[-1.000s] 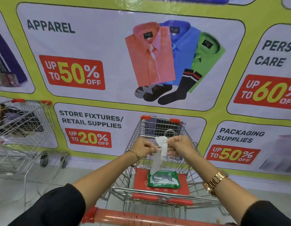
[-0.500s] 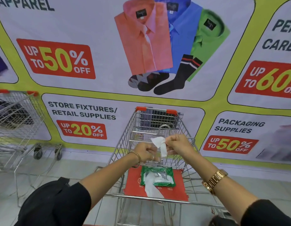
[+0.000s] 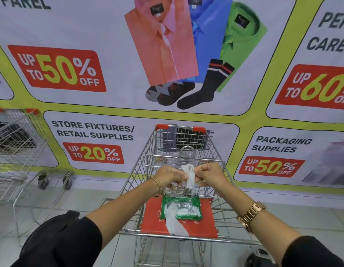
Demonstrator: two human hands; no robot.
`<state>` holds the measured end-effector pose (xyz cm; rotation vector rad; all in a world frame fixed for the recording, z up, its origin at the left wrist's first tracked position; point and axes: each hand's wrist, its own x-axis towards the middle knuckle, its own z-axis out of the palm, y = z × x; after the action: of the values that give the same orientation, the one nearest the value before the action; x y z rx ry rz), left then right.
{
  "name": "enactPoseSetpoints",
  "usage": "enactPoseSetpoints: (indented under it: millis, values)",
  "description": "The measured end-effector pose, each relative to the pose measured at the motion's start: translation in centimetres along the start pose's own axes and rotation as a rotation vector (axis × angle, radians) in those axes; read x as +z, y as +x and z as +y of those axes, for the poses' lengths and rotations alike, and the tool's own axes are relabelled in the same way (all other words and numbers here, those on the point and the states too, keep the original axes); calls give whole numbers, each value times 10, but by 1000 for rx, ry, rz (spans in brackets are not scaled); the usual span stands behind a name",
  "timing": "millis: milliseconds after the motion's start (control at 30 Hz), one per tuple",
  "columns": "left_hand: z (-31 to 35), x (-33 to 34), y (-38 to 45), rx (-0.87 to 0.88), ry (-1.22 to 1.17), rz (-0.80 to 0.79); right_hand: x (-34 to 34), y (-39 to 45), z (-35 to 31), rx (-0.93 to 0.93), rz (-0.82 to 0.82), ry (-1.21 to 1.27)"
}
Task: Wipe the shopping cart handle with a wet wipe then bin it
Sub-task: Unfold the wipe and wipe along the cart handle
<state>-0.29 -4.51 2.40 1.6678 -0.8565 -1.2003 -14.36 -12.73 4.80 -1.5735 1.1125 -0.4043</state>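
Observation:
I hold a white wet wipe [image 3: 190,176] up over the cart's basket. My left hand [image 3: 170,179] pinches its left edge and my right hand [image 3: 210,175] pinches its right edge. Below them a green wipes pack [image 3: 180,208] lies on the red child-seat flap [image 3: 204,224] of the metal shopping cart [image 3: 148,157]. Another white wipe [image 3: 174,222] trails out of the pack toward me. The cart's handle lies below the frame and is hidden.
A second wire cart [image 3: 15,143] stands at the left against the wall. A printed sale banner [image 3: 71,68] covers the wall right behind both carts. Pale floor tiles [image 3: 51,199] lie between the carts. A dark object [image 3: 258,259] sits low at the right.
The wipe has separated from the pack; its trailing strip dropped onto the red flap. The view tilted up, so the red handle left the frame. Both hands still hold the wipe.

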Motion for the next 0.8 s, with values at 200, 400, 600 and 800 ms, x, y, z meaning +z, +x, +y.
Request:
enactPoseSetpoints:
  millis: [200,400,600,800]
  values:
    - [3,1,-12,37,125,105,4,-11,0,-7,13,-22]
    - [10,-9,-40,46,206,38,9,-33,-10,-7,27,16]
    - [11,-8,-69,114,247,99,23,-58,-22,-46,45,21]
    - [17,-20,-111,149,248,166,29,-89,-27,-74,98,36]
